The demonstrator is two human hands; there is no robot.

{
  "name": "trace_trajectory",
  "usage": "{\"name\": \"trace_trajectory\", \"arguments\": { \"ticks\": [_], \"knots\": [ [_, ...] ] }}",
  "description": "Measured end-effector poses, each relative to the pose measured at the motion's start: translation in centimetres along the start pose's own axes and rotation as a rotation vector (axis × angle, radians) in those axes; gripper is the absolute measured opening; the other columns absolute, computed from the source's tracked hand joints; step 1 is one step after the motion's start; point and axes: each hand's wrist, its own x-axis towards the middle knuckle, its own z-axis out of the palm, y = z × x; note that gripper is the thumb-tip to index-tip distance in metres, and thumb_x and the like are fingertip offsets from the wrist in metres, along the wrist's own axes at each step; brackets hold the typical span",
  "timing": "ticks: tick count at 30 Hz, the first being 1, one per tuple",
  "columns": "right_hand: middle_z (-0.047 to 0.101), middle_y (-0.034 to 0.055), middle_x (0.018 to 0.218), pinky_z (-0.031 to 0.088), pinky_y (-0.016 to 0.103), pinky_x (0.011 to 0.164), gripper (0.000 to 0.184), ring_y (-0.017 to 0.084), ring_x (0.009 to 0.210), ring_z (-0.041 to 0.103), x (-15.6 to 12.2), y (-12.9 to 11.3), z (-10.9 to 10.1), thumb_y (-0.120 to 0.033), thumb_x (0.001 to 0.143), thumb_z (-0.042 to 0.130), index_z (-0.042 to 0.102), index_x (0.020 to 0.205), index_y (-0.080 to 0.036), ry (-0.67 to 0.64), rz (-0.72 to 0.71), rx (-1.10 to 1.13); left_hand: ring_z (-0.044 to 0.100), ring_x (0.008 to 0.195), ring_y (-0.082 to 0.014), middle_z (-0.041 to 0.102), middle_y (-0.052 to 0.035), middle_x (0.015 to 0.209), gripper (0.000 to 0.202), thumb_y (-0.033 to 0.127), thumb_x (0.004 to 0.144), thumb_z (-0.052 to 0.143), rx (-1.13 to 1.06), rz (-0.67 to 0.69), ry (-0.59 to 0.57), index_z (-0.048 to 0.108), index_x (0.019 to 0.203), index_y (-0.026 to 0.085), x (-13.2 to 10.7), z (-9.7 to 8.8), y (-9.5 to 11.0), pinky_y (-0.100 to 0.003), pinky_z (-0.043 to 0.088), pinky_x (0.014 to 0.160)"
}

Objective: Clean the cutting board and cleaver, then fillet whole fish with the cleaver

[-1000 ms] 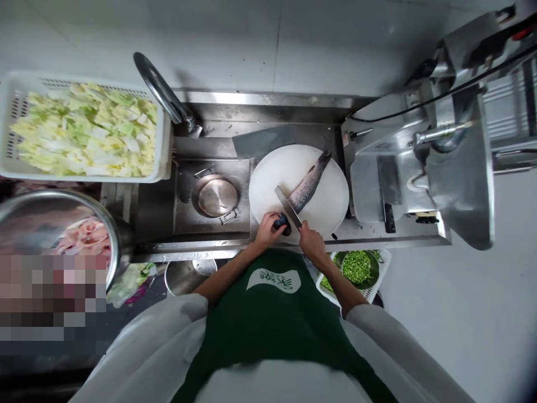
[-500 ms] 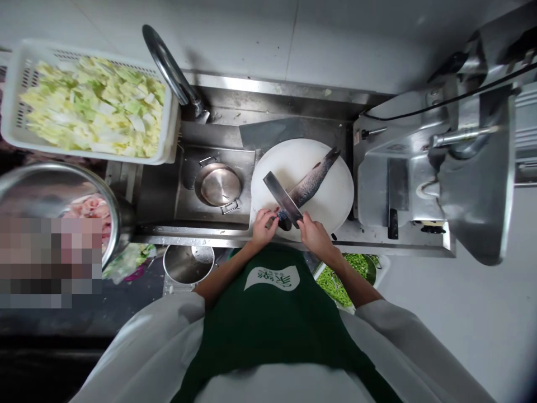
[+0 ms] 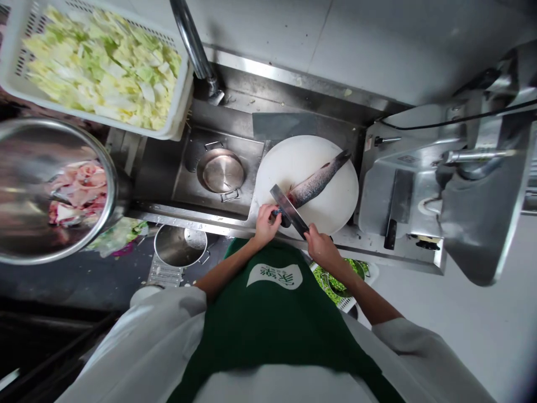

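Note:
A grey fish (image 3: 315, 183) lies slantwise on a round white cutting board (image 3: 293, 162), tail toward the far right. My right hand (image 3: 321, 247) is closed round the handle of a cleaver (image 3: 287, 209), whose blade rests across the fish just behind the head, where red flesh shows. My left hand (image 3: 267, 221) is closed on the dark fish head at the board's near edge, beside the blade.
A sink holds a small steel pan (image 3: 220, 171) under a tap (image 3: 193, 42). A white crate of chopped cabbage (image 3: 100, 61) and a steel bowl of raw meat (image 3: 50, 190) stand left. A metal slicing machine (image 3: 453, 184) stands right; a second cleaver (image 3: 394, 210) lies on it. Green vegetables (image 3: 335, 280) sit below.
The cleaver, raised over the fish half a second ago, has come down across it behind the head. My view has tilted, so the counter looks shifted.

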Motion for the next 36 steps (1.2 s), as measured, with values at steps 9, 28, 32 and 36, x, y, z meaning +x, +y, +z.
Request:
{"name": "trace_trajectory", "arguments": {
  "ticks": [9,28,32,36],
  "knots": [
    [0.076,0.0117,0.088,0.027,0.032,0.064,0.020,0.025,0.080,0.072,-1.3,-0.6,1.1,-0.027,0.112,0.031,0.046,0.119,-0.016,-0.059,0.006,-0.013,0.063,0.096,-0.0203,0.064,-0.0076,0.104,0.008,0.026,0.097,0.062,0.005,-0.071,0.002,0.063,0.105,0.022,-0.4,-0.1,-0.2,-0.034,0.056,0.081],
    [0.075,0.0126,0.093,0.030,0.032,0.065,0.020,0.026,0.084,0.073,-2.4,-1.6,1.3,-0.022,0.111,0.033,0.047,0.123,-0.014,-0.098,0.023,-0.037,0.061,0.086,-0.0173,0.063,-0.0057,0.097,0.008,0.027,0.100,0.058,-0.077,-0.079,-0.010,0.064,0.098,0.021,-0.2,-1.0,-0.3,-0.031,0.054,0.074],
    [0.073,0.0136,0.092,0.032,0.032,0.065,0.023,0.026,0.082,0.071,-4.0,-1.6,-1.5,-0.016,0.108,0.031,0.045,0.126,-0.013,-0.178,0.009,-0.078,0.062,0.088,-0.0180,0.063,-0.0059,0.098,0.008,0.027,0.100,0.058,-0.068,-0.086,-0.017,0.064,0.098,0.022,0.0,-0.8,0.0,-0.031,0.055,0.076],
    [0.072,0.0151,0.093,0.037,0.033,0.069,0.025,0.029,0.087,0.072,-3.6,-2.0,-2.9,-0.013,0.106,0.035,0.043,0.129,-0.011,-0.195,-0.027,-0.151,0.062,0.089,-0.0183,0.064,-0.0059,0.100,0.008,0.026,0.099,0.058,-0.061,-0.090,-0.037,0.065,0.100,0.022,0.2,-0.8,0.1,-0.032,0.055,0.078]
  ]
}}
